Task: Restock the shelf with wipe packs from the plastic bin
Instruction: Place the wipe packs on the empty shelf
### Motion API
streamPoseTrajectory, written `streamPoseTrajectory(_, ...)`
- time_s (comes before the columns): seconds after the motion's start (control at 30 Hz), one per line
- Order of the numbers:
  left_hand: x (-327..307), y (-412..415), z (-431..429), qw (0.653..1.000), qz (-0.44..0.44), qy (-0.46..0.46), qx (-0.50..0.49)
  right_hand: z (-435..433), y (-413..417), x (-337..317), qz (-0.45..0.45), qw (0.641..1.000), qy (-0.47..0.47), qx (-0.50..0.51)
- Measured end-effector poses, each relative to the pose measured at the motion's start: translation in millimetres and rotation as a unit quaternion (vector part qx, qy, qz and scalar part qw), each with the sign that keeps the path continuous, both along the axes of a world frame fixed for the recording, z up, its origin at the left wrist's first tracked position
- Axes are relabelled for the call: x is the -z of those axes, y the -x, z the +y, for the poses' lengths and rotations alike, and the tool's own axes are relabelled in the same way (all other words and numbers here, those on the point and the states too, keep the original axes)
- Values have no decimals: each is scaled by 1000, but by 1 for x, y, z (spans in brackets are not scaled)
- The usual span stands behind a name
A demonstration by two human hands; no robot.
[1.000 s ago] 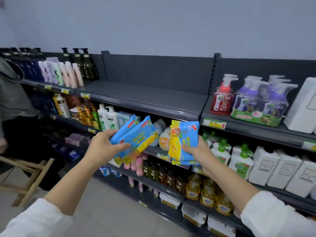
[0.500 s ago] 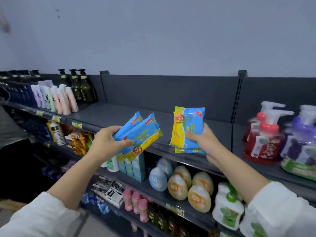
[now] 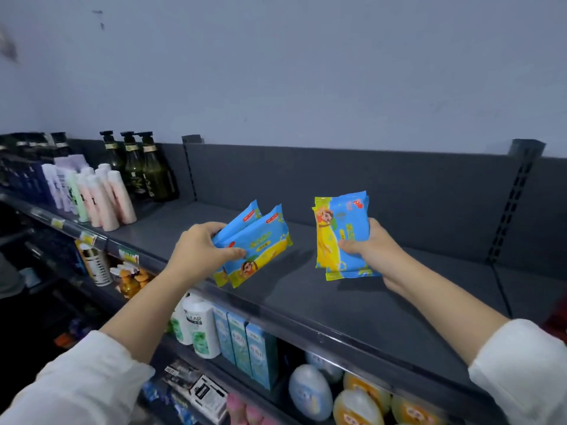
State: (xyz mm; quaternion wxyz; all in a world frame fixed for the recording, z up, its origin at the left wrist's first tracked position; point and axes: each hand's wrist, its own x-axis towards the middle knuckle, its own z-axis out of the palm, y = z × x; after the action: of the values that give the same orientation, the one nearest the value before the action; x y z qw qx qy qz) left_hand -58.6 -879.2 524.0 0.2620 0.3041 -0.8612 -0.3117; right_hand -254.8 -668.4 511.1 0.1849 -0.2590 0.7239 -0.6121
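Observation:
My left hand (image 3: 201,251) grips two blue and yellow wipe packs (image 3: 256,245), fanned and tilted, just above the front part of the dark grey top shelf (image 3: 352,305). My right hand (image 3: 372,250) holds another blue and yellow wipe pack (image 3: 333,237) upright over the same shelf, a little to the right. The shelf section under both hands is bare. The plastic bin is out of view.
Pink, white and green tubes (image 3: 101,197) and dark green pump bottles (image 3: 144,167) stand at the left end of the top shelf. Below it are white bottles (image 3: 198,326), blue boxes (image 3: 245,348) and egg-shaped containers (image 3: 310,392). A grey back panel (image 3: 352,182) closes the shelf behind.
Both hands have risen from in front of the lower shelves to above the top shelf, carrying their packs. The view has tilted up and moved closer to the shelf.

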Motion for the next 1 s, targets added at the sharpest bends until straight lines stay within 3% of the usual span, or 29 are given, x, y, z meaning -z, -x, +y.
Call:
streamPoseTrajectory(0.23,4,24,-100,999,-19,10,45,-80,15,-1,33,999,-33,17)
streamPoseTrajectory(0.63,-3,74,-319,981,-97,41,163,-261,8,0,14,991,-61,117)
streamPoseTrajectory(1.0,4,113,-413,956,-159,83,232,-333,23,6,23,987,-102,124)
